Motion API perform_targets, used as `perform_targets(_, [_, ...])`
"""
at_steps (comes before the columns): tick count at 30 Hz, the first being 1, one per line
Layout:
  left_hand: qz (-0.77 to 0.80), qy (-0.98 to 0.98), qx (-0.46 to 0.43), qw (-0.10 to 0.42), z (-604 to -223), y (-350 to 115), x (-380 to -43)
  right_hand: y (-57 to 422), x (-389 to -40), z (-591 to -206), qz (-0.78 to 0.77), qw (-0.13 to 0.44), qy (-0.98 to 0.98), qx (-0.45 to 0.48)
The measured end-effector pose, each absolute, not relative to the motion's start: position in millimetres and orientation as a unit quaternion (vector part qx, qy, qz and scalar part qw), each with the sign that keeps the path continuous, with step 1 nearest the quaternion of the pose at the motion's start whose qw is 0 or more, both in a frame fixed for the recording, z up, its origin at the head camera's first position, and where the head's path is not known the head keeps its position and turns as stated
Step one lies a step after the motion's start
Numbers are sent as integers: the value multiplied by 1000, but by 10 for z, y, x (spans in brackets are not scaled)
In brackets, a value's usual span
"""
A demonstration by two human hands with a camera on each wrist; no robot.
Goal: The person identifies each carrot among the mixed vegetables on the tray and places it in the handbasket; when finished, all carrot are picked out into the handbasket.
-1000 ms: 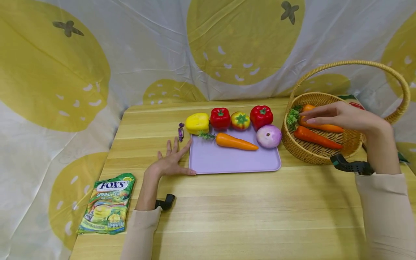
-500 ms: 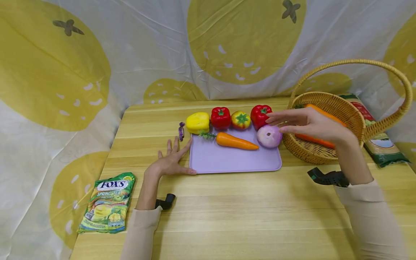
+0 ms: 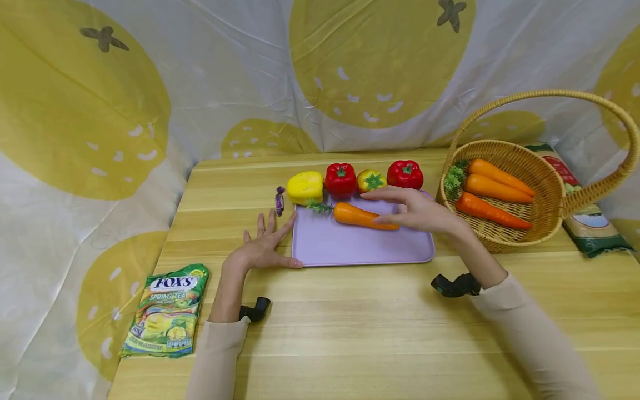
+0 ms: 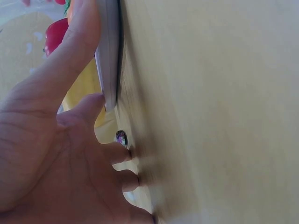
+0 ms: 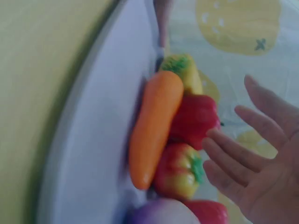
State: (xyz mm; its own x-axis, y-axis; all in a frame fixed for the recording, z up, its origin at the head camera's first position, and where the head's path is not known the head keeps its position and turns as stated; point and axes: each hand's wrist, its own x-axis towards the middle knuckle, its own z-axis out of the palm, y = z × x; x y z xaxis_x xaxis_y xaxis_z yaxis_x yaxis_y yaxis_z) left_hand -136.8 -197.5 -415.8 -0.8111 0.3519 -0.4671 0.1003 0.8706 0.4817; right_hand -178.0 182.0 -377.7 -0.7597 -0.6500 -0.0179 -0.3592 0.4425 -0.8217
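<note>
My left hand (image 3: 261, 250) is spread at the left edge of a lilac tray (image 3: 345, 250), its thumb and a finger touching the rim. Above the tray's right part hovers my right hand (image 3: 422, 212), fingers extended and holding nothing. Beneath its fingertips is an orange carrot (image 3: 355, 215) with green leaves, lying on the tray. Behind it stand a yellow bell pepper (image 3: 305, 188), a red bell pepper (image 3: 341, 180), a yellow-red tomato-like fruit (image 3: 372, 180) and another red pepper (image 3: 406, 175). In the head view my right hand covers the purple onion (image 5: 163, 213), seen in the right wrist view.
A wicker basket (image 3: 555, 222) with a tall handle stands right of the tray, with 3 carrots (image 3: 500, 189) inside. A green-and-red packet (image 3: 592, 228) lies behind it. A purple wrapped candy (image 3: 279, 201) and a Fox's candy bag (image 3: 167, 311) are at the left.
My right hand has moved left, from over the basket, past the onion, to above the carrot on the tray. The left hand has stayed at the tray's edge.
</note>
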Motion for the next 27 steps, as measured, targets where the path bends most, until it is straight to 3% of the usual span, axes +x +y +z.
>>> perform_targets(27, [223, 926, 122, 280, -4166, -1971, -1364, 1398, -1924, -4176, -424, 130, 847, -292])
